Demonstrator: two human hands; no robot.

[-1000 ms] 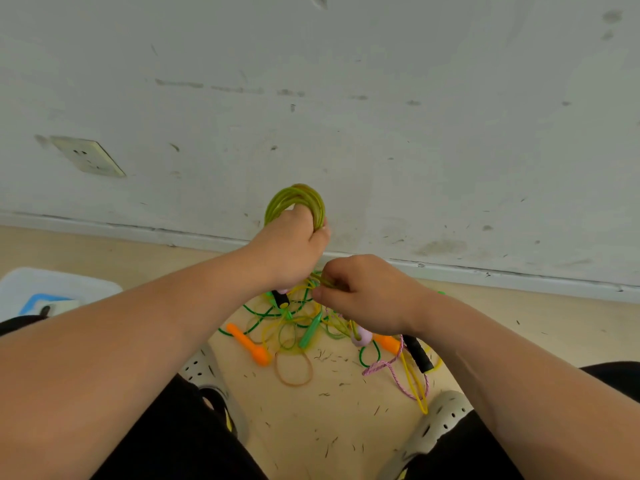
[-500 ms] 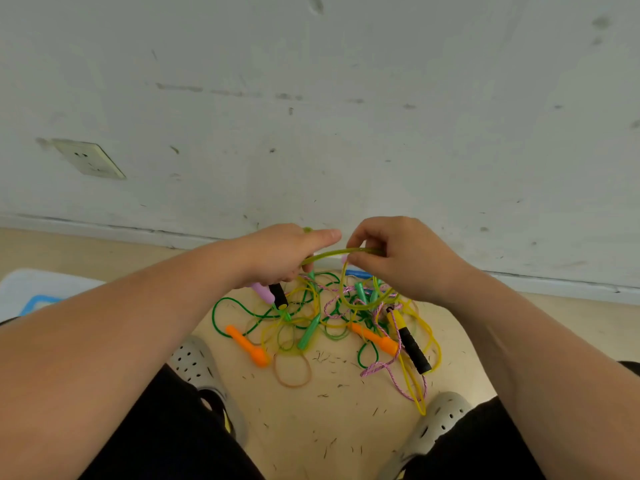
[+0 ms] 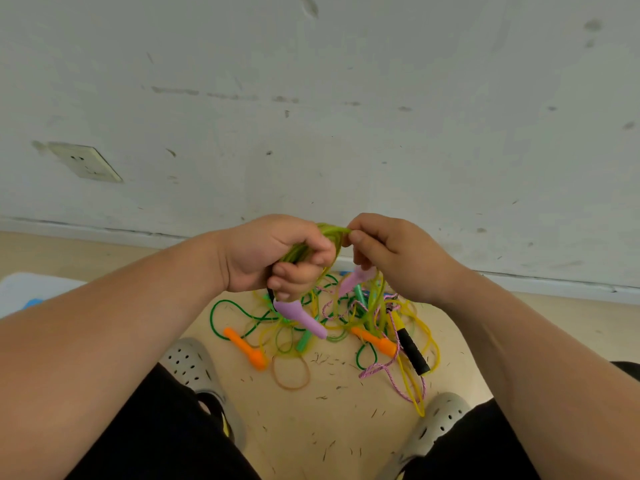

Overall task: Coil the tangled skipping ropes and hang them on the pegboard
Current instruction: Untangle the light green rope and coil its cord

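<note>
A seated person's black-trousered knees frame the bottom of the view, with a pale perforated left clog (image 3: 190, 365) and right clog (image 3: 440, 420) planted on a tan floor (image 3: 329, 427) speckled with dark flecks. Between the clogs lies a thin tan loop (image 3: 291, 374), and just beyond it a tangle of skipping ropes (image 3: 346, 323) spreads over the floor: green, yellow and pink braided cords crossing one another, two orange handles (image 3: 247, 349), a teal handle and a black handle (image 3: 412, 351) among them.

Above the tangle, the left hand (image 3: 273, 254) grips a yellow-green rope coil (image 3: 330, 228), its fingers curled tight round the bundled loops; a lilac handle (image 3: 301, 317) juts down below the fist. The right hand (image 3: 391, 258), touching the coil's top, pinches a strand of it between thumb and forefinger. A second lilac handle (image 3: 353, 280) shows under that hand.

Behind them, where the floor's far edge meets a scuffed white wall (image 3: 346, 116), a wall socket (image 3: 85, 161) sits at left.
</note>
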